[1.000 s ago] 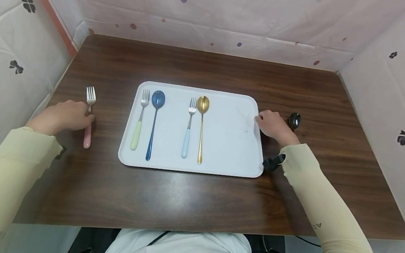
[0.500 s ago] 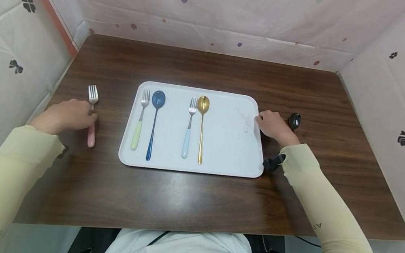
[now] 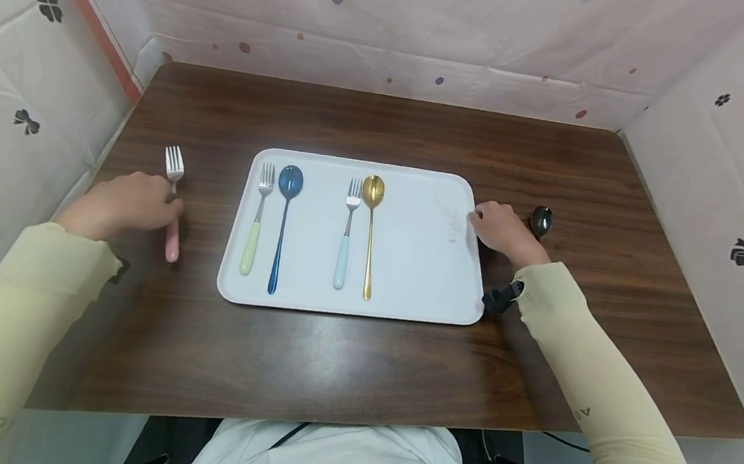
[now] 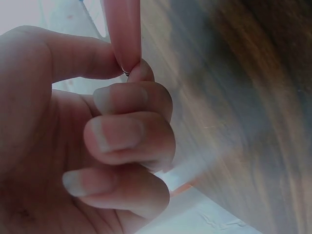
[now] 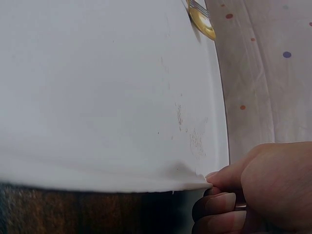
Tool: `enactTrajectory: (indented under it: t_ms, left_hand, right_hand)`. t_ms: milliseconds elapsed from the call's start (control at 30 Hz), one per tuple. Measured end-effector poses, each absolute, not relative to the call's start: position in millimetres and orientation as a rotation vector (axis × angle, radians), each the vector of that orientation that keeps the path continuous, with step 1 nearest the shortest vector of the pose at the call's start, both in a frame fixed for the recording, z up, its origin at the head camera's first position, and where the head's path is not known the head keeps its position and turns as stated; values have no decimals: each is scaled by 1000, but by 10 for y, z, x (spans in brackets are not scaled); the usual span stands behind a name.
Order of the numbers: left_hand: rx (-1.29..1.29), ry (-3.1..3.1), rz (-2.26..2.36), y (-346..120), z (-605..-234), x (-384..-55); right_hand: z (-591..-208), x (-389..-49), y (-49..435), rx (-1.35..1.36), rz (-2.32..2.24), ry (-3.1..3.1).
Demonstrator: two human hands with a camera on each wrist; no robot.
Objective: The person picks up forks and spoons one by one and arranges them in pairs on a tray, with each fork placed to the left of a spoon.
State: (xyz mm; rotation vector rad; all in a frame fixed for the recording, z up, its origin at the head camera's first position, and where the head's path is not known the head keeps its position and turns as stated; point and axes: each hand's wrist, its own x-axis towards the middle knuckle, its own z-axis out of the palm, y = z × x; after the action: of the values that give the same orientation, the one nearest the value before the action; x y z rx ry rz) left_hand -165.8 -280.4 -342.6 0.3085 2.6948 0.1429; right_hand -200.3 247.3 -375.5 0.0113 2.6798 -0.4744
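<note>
Left of the tray, my left hand (image 3: 124, 204) pinches a fork (image 3: 172, 239) with a pink handle between thumb and forefinger. In the left wrist view the fork's pink handle (image 4: 124, 34) rises from that pinch, the other fingers curled below. My right hand (image 3: 501, 231) grips the right edge of the white tray (image 3: 422, 267); the right wrist view shows thumb and fingers of the hand (image 5: 273, 180) pinching the tray's rim. On the tray lie a green-handled fork (image 3: 251, 246), a blue spoon (image 3: 282, 231), a blue-handled fork (image 3: 342, 259) and a gold spoon (image 3: 371, 239).
A dark spoon (image 3: 540, 220) lies right of the tray, its handle hidden behind my right wrist. The brown wooden table (image 3: 304, 375) meets patterned curtains or sheets at the back and both sides. Small marks show on the tray's right part.
My left hand has moved slightly away from me and to the right, carrying the pink-handled fork with it. My right hand and the tray stay where they were.
</note>
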Motion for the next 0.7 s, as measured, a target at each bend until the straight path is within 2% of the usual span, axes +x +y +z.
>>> enactTrajectory:
  t_ms: [700]
  left_hand:
    - [325,2695,164,-2569,-3257,-1669]
  right_hand:
    - [-3764,-2009,2488,1,-485,2680]
